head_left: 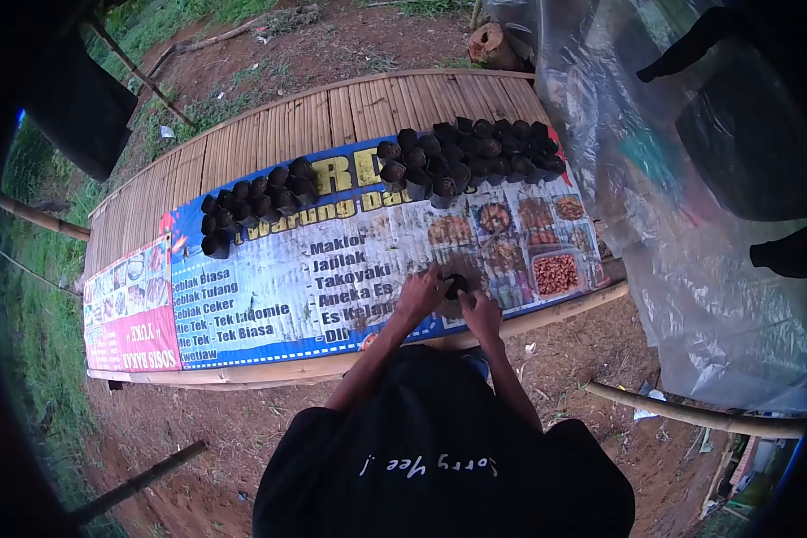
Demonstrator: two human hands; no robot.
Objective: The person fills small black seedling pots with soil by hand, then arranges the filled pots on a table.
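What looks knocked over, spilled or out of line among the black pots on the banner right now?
Nothing stands out. Both clusters of pots stand upright on the banner, and the two hands hold one pot between them.

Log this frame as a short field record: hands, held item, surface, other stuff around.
left hand: on the small black pot, at its left side
right hand: on the same pot, lower right side
grip: both hands closed around the pot; how firmly cannot be told
surface: printed banner laid over a bamboo table
left cluster: black pots on the banner's far edge
right cluster: larger group of black pots
right side: clear plastic sheet hanging
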